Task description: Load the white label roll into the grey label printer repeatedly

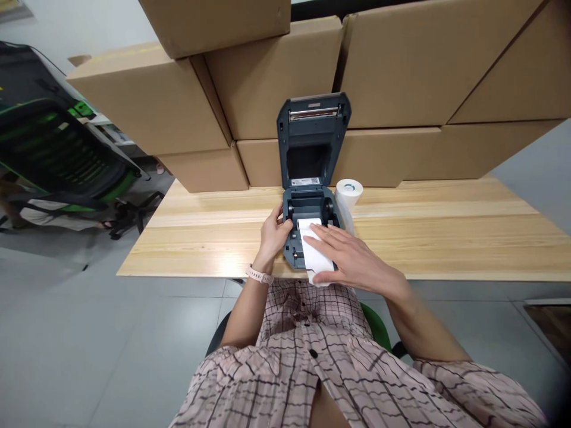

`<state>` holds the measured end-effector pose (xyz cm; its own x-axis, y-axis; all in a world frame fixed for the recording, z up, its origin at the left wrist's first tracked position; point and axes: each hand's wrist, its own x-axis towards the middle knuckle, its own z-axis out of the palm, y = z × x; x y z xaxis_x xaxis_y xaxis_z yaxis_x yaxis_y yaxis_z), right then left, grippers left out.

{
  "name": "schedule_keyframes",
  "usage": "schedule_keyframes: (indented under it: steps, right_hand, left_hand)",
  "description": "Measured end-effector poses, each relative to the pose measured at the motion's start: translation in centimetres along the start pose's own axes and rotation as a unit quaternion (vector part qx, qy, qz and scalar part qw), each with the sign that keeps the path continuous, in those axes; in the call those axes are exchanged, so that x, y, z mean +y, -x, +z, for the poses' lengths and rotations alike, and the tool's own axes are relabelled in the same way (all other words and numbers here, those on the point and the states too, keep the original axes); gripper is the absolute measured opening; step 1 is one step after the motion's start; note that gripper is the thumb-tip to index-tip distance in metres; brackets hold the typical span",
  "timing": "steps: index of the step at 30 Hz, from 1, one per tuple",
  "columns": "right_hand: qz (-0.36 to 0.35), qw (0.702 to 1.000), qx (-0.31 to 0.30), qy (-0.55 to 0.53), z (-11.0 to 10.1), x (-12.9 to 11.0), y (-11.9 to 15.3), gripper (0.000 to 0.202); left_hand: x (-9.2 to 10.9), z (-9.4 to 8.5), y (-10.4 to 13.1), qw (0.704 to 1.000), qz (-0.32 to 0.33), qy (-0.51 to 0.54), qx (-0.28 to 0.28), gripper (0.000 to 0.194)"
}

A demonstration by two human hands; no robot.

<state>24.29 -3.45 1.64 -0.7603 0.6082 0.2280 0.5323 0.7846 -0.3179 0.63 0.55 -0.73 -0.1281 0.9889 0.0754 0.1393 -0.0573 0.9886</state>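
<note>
A dark grey label printer [292, 249] sits near the table's front edge, its lid [307, 128] raised and leaning back. Inside lies a small roll of white label paper [317, 260], with a strip drawn forward over the printer's front edge. My left hand [273, 233] grips the printer's left side, thumb over the rim and fingers along the outside. Across the paper strip lies my right hand [352, 257], fingers stretched out and thumb near the strip's loose end. Part of the printer's right side is hidden under this hand.
Another white roll [349, 190] stands on the wooden table [446, 238], just right of the printer. Stacked cardboard boxes [401, 65] line the back of the table, close behind the raised lid. An office chair [57, 154] is at the left, with part of another person beyond it.
</note>
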Motion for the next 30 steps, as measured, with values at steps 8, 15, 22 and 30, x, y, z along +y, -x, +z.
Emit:
schedule_keyframes:
  steps: [8,15,22,30]
  right_hand:
    - [-0.042,0.999,-0.014,0.007,0.1,0.2,0.7,0.101]
    - [-0.02,0.997,0.063,0.033,1.2,-1.5,0.3,0.048]
    - [-0.028,0.995,0.099,0.011,1.7,-1.3,0.4,0.044]
    - [-0.031,0.99,0.138,0.003,2.9,-1.5,1.0,0.057]
  left_hand:
    - [-0.6,0.0,-0.3,0.997,0.015,0.075,-0.021,0.067]
    - [-0.8,0.4,-0.1,0.989,-0.004,0.144,-0.044,0.077]
    - [-0.6,0.5,0.0,0.987,-0.025,0.152,-0.035,0.081]
    - [-0.6,0.4,0.1,0.989,-0.016,0.146,-0.036,0.082]
